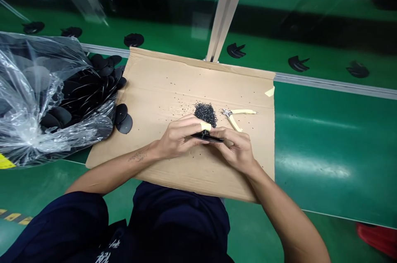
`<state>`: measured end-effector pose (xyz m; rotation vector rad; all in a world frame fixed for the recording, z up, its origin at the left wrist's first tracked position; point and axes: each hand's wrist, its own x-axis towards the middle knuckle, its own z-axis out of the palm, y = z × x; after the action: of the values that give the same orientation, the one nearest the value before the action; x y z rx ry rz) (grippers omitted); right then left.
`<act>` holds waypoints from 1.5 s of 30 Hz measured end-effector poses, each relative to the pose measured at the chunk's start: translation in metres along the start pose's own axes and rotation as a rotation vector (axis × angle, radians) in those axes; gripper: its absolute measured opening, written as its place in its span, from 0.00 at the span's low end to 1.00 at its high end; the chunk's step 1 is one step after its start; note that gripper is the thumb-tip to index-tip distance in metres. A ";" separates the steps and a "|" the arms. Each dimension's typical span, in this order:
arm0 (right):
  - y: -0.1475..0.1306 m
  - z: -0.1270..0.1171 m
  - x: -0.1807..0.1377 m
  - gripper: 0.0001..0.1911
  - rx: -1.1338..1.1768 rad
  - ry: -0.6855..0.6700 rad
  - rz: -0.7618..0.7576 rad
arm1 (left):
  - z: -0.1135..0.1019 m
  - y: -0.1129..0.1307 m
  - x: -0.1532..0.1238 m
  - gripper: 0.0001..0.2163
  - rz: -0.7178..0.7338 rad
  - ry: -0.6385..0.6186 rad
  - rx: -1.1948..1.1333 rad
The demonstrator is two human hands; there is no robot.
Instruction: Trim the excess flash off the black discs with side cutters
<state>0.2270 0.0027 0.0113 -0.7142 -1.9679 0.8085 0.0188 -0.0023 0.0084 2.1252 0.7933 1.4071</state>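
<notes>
Both of my hands grip one flat black plastic part just above a cardboard sheet. My left hand pinches its left end, with a yellow finger cot on one fingertip. My right hand closes on its right end. Just beyond the fingers lies a small heap of black trimmings. Cream-handled cutters rest on the cardboard to the right of the heap, apart from my hands.
A clear plastic bag full of black disc parts sits at the left, two discs spilled beside it. Several black parts ride the green conveyor behind a metal rail. An aluminium post rises behind the cardboard.
</notes>
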 end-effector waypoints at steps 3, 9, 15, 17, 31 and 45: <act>-0.001 0.000 0.001 0.07 0.022 -0.035 -0.002 | 0.000 0.001 0.000 0.09 0.037 0.032 0.023; 0.000 0.000 -0.001 0.05 -0.027 -0.037 0.018 | 0.000 0.001 0.000 0.11 0.083 0.014 0.035; -0.002 -0.002 0.001 0.06 0.029 -0.065 -0.001 | -0.001 0.005 -0.001 0.09 0.070 0.033 0.086; -0.003 -0.002 0.002 0.06 0.036 -0.069 0.006 | -0.001 0.006 -0.001 0.08 0.070 0.041 0.101; 0.014 -0.026 0.009 0.18 -0.248 -0.070 0.179 | -0.003 -0.002 -0.001 0.11 -0.400 0.043 -0.111; 0.044 -0.061 -0.004 0.36 -0.881 -0.212 0.332 | -0.004 -0.024 0.004 0.22 -0.970 0.279 -0.610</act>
<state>0.2901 0.0432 0.0010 -1.5417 -2.4281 0.1498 0.0111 0.0181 -0.0035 0.8676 1.1014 1.1620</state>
